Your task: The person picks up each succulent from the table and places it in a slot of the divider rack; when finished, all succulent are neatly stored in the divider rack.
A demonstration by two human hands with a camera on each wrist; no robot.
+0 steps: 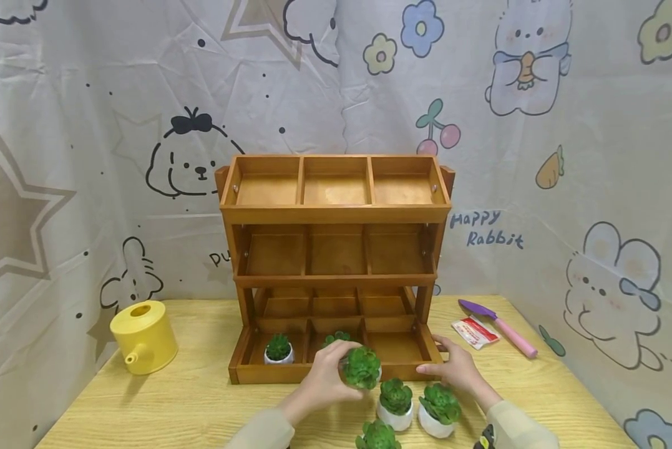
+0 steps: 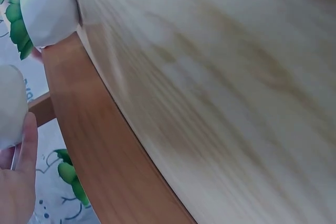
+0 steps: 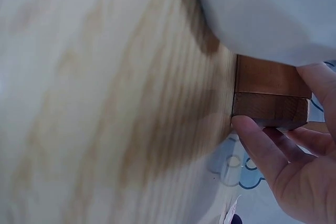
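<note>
My left hand (image 1: 331, 374) grips a small potted succulent (image 1: 362, 368) with green leaves, just in front of the wooden shelf's bottom tier (image 1: 336, 372). In the left wrist view the fingers of this hand (image 2: 18, 182) lie against its white pot (image 2: 10, 106). My right hand (image 1: 456, 366) holds the shelf's front right corner, thumb at the front and fingers along the side, as the corner (image 3: 270, 106) shows in the right wrist view. One succulent (image 1: 279, 349) sits in the bottom left compartment; another (image 1: 337, 338) is in the middle one, partly hidden by my left hand.
Several potted succulents stand on the table before the shelf, among them one in the middle (image 1: 395, 404) and one at right (image 1: 439, 409). A yellow watering can (image 1: 145, 337) is at left. A purple-and-pink trowel (image 1: 498, 325) and a red-and-white packet (image 1: 475, 332) lie at right.
</note>
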